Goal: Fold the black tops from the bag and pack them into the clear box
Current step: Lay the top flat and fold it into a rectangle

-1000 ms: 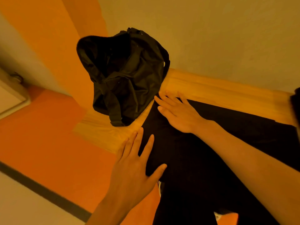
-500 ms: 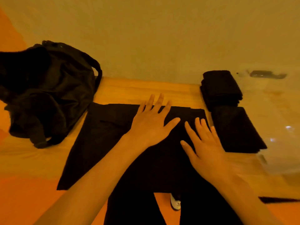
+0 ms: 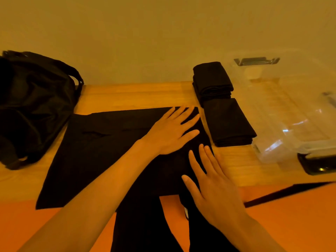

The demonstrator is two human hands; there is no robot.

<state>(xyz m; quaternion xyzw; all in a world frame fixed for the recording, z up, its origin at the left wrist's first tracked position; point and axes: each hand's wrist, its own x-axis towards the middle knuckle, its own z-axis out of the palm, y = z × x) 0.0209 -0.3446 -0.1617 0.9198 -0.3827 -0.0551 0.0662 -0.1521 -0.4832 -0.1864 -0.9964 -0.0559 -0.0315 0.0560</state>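
Left hand point(image 3: 171, 132): flat, fingers spread, palm down on the top's far right corner.
Right hand point(image 3: 213, 188): fingers straight, laid on the top's right edge, nearer the body than the left; it looks to be pressing, though contact is hard to judge.
Black top point(image 3: 101, 151): spread on the wooden table point(image 3: 131, 95) beneath both hands, stretching off leftward.
Folded tops point(image 3: 229, 122): two piles just right of the fingertips.
Clear box point(image 3: 294, 113): beyond those piles, further right.
Bag point(image 3: 36, 106): well left of both hands.

Left hand point(image 3: 171, 131), right hand point(image 3: 212, 190) bare; blk trousers point(image 3: 140, 226); prob. white shoe point(image 3: 185, 213).
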